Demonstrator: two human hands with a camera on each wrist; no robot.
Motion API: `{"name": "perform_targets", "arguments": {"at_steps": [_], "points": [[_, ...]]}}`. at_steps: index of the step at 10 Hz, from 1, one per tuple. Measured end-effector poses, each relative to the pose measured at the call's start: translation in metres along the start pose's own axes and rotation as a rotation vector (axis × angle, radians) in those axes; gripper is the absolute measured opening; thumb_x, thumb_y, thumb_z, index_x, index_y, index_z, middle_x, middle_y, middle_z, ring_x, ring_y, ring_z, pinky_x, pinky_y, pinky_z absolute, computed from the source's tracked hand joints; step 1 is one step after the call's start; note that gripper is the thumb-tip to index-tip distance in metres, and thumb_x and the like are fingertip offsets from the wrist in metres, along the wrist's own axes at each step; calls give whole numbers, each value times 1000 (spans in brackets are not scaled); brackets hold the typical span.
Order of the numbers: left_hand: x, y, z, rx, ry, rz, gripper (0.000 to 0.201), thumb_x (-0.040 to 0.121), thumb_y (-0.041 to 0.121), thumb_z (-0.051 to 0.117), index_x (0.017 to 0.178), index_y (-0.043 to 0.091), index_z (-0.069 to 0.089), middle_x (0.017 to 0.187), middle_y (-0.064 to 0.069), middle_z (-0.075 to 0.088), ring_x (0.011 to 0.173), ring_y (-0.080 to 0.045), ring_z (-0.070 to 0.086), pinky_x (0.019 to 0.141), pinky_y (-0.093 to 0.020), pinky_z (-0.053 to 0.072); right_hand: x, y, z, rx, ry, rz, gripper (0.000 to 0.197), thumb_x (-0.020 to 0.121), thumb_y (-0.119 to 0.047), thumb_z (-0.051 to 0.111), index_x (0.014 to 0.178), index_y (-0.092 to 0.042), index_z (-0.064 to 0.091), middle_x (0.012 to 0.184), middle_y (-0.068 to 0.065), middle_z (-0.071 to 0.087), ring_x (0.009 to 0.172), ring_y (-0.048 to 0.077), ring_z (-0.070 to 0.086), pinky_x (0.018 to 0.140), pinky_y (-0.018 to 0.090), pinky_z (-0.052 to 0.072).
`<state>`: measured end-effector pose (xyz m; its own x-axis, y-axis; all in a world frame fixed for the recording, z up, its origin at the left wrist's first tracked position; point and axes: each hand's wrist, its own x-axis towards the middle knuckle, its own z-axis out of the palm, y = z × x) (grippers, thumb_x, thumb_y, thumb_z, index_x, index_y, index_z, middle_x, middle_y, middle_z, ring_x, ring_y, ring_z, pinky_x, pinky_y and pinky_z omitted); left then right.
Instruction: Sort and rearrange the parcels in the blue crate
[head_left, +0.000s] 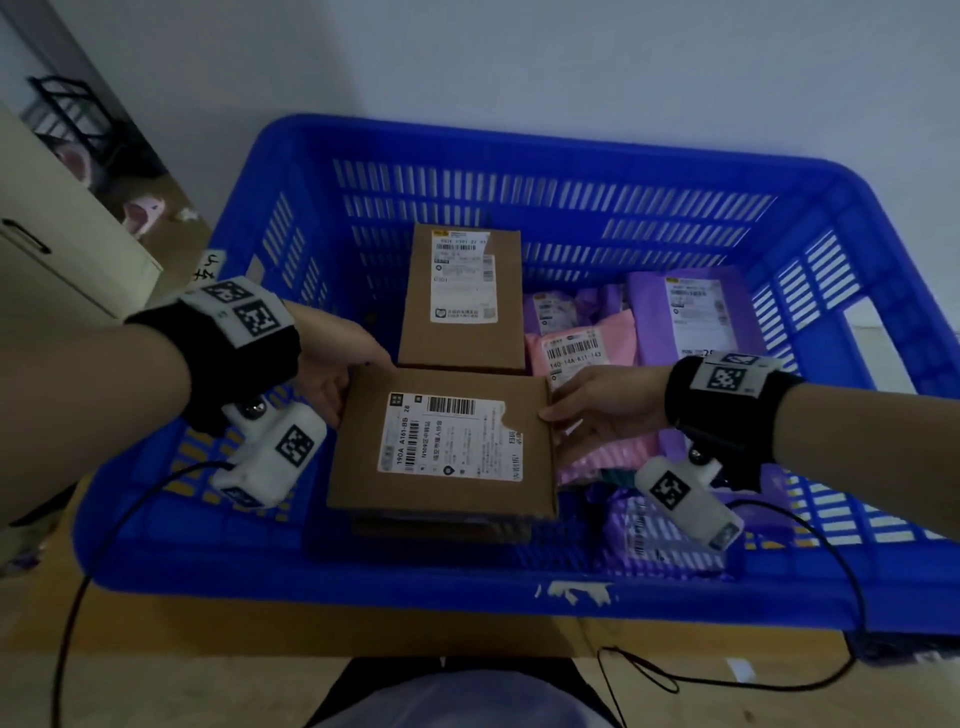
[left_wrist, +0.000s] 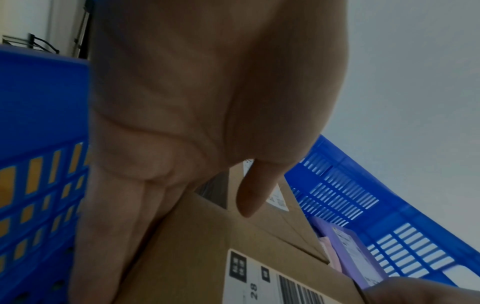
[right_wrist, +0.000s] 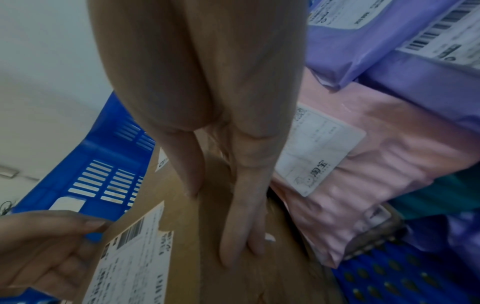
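Step in hand, by the look of it: seating a flat cardboard box (head_left: 441, 441) w/ a shipping label onto another box barely visible under it, near-left part of the blue crate (head_left: 519, 150). A second cardboard box (head_left: 462, 296) lies just behind, touching or nearly so. Pink mailer (head_left: 587, 343) & purple mailers (head_left: 691, 312) are piled on the right side.

Next move likely needs squaring the top box's edges w/ the one below, then letting go w/o skewing the stack.

Left hand (head_left: 332, 374) clasps the box's left edge: thumb on top at the far corner, fingers (left_wrist: 124, 216) down the side. Right hand (head_left: 597, 410) has thumb on the right edge, fingers (right_wrist: 244, 222) straight, flat along the side wall — pressing, not curled round.
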<state>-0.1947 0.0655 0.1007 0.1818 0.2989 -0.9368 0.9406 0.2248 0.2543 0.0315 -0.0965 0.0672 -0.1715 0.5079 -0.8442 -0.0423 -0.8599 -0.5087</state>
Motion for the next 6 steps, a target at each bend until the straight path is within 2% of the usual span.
{"name": "perform_targets", "arguments": {"at_steps": [1,2,3,4,5,6], "points": [[2,-3,1,-9,1,11,46,95,28,55,135,8,45,132,-20,53,116,-38,55,90,-49,50,2,-1,3,-37,27,9,28,96,-4,48,120,9,52,106,19,62,88,28,65,86,41,54],[0,-5,3,-45,6,12,48,97,30,51,137,7,43,140,-19,46,122,-41,49,86,-51,48,2,-6,3,-115,77,8,32,95,-5,49,123,11,51,111,22,60,79,27,69,81,39,56],[-5,-3,6,-55,57,22,45,97,31,50,134,7,42,131,-19,49,100,-38,57,74,-49,51,-1,-12,3,-245,169,-6,36,95,-11,53,126,9,53,112,19,60,81,28,66,82,40,56],[-10,-1,4,-20,168,75,52,97,31,50,142,11,34,134,-20,48,111,-39,53,88,-53,50,-10,-17,1,-350,278,-41,37,95,-15,55,127,3,54,114,16,60,91,30,62,85,39,54],[-16,4,0,19,260,181,66,96,34,51,151,12,20,148,-19,38,130,-39,44,83,-44,48,-23,-25,-5,-379,390,-86,35,96,-14,51,128,1,52,119,15,60,100,32,63,85,37,53],[-22,6,2,38,305,298,59,96,33,50,148,12,28,146,-16,42,129,-34,45,86,-38,45,-36,-27,-7,-367,511,-168,35,97,-14,50,130,-2,51,127,16,60,104,30,63,91,38,53]]}}
